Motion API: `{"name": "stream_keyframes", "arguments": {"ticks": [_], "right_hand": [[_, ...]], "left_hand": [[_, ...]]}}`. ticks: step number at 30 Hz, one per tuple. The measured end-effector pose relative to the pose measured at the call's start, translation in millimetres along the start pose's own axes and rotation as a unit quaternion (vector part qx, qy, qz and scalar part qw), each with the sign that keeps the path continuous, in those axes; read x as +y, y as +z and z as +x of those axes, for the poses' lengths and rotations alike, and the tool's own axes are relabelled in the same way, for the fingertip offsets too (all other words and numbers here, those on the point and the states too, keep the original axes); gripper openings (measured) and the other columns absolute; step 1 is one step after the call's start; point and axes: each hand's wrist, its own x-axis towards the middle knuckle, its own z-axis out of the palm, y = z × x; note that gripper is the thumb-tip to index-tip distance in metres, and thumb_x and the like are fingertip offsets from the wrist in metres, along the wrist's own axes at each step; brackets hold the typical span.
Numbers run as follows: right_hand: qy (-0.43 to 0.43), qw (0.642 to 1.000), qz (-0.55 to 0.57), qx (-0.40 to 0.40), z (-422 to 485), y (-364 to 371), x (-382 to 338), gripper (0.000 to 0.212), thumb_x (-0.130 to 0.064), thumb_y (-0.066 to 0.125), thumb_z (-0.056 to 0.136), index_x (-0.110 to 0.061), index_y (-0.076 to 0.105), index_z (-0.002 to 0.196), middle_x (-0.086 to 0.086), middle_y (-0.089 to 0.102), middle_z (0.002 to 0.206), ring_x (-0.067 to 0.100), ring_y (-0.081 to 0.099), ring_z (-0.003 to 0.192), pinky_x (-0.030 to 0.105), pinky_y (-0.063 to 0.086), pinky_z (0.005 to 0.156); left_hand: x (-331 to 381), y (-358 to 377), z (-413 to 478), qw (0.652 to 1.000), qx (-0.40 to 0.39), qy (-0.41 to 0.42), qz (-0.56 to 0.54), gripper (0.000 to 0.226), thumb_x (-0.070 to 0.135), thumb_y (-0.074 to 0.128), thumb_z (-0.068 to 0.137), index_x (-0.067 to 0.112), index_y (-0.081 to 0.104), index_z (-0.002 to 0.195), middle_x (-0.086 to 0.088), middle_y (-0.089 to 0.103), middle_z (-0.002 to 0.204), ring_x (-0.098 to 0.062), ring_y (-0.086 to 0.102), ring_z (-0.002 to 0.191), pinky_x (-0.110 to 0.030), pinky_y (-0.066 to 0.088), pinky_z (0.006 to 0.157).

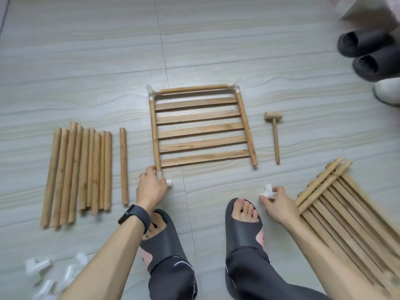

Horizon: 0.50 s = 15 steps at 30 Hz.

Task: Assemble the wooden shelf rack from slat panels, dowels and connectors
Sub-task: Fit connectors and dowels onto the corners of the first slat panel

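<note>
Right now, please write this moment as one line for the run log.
left hand: grips corner connector on slat panel | right hand: pinches loose connector | mallet: lying right of panel | spare dowels: left of panel

At 7 o'clock the white connectors (pixel 43 276) are a blur. At 4 o'clock the stack of slat panels (pixel 346 213) is blurry and runs off the edge. At 1 o'clock the black slippers (pixel 368 53) are cut off. The left hand (pixel 151 187) hides part of the corner connector (pixel 168 182); the right hand (pixel 279 204) covers part of a loose connector (pixel 268 190).
</note>
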Motion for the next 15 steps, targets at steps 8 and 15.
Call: {"name": "stream_keyframes", "arguments": {"ticks": [8,15], "right_hand": [[-0.045,0.995,0.06,0.061,22.2,16.3,-43.1,0.041,-0.042,0.053,0.1,-0.006,0.055,0.12,0.018,0.063,0.119,0.038,0.056,0.115,0.039,0.04,0.084],[-0.01,0.984,0.142,0.11,26.3,18.5,-43.5,0.029,-0.042,0.054,0.099,-0.013,0.053,0.104,0.019,0.068,0.114,0.04,0.058,0.111,0.04,0.04,0.087]], "left_hand": [[-1.8,3.9,4.7,1.0,0.0,-0.001,0.006,0.053,0.022,0.052,0.1,0.011,0.033,0.149,-0.019,0.054,0.137,-0.037,0.053,0.122,-0.042,0.044,0.097],[-1.3,8.4,11.6,0.999,0.006,0.003,0.034,0.072,0.021,0.048,0.1,0.02,0.008,0.161,-0.025,0.042,0.144,-0.042,0.048,0.125,-0.043,0.041,0.097]]}}
